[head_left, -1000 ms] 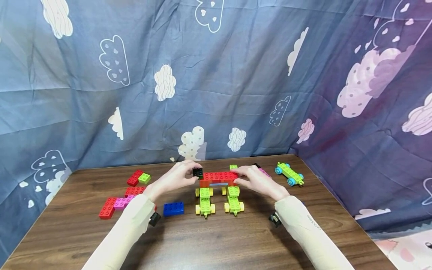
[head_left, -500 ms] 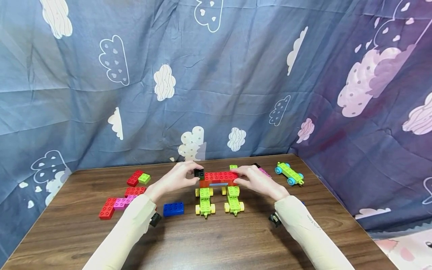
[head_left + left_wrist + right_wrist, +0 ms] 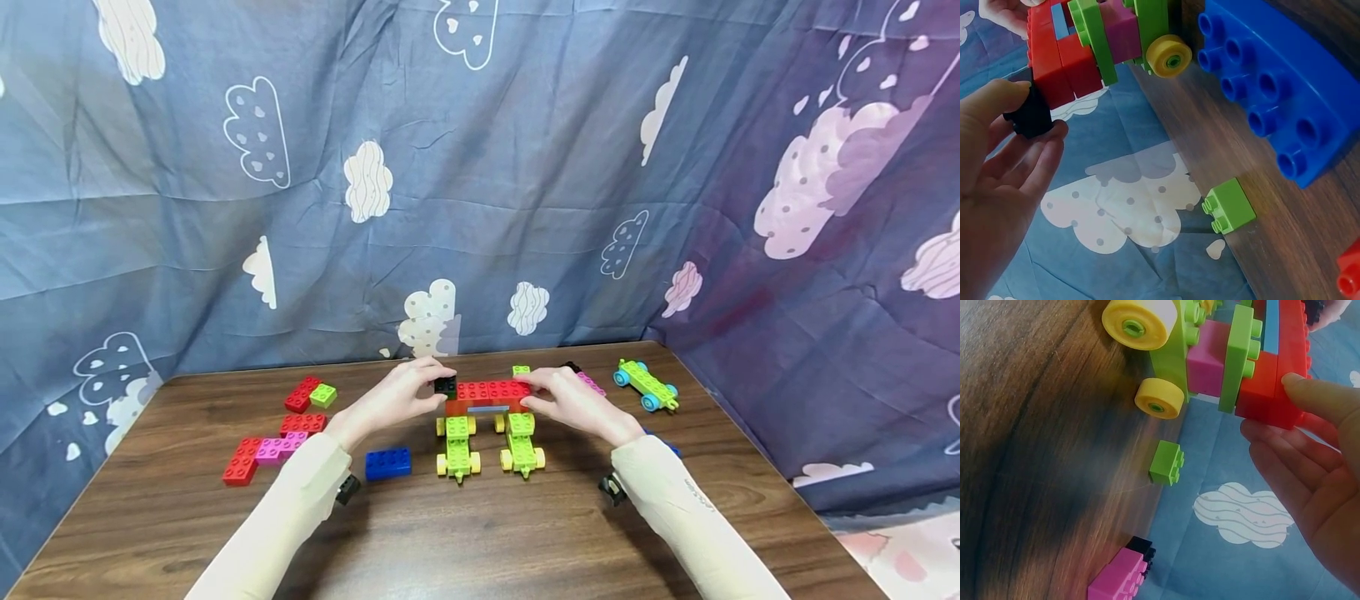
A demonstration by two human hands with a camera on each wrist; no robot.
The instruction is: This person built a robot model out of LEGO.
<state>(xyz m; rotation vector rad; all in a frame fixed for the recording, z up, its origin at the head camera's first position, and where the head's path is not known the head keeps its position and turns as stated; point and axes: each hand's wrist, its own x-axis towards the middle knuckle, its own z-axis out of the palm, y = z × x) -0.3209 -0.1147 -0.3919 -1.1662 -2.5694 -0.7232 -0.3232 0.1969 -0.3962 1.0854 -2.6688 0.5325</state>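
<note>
My left hand [image 3: 401, 392] pinches a small black brick [image 3: 1030, 111] between thumb and fingers, against the left end of a row of red bricks [image 3: 491, 390]. The right end of that row is held by my right hand [image 3: 568, 402], thumb on one side and fingers on the other. A blue piece [image 3: 1271, 328] runs beneath the top red layer. Lower down are green plates [image 3: 1239, 359] and pink bricks [image 3: 1208, 356]. Two green wheeled bases [image 3: 457, 458] with yellow wheels stand under the build. In the head view, my fingers partly hide both red ends.
A blue brick [image 3: 388, 463] lies left of the bases. Further left are red bricks [image 3: 242, 461], a pink brick [image 3: 279, 448] and a small green brick [image 3: 323, 395]. At the right stand a green car base with blue wheels [image 3: 647, 385] and a pink brick [image 3: 1116, 575].
My left hand has shifted slightly right with the black brick, which now covers the left end of the red row. My right hand keeps its hold. The head view has shifted a little.
</note>
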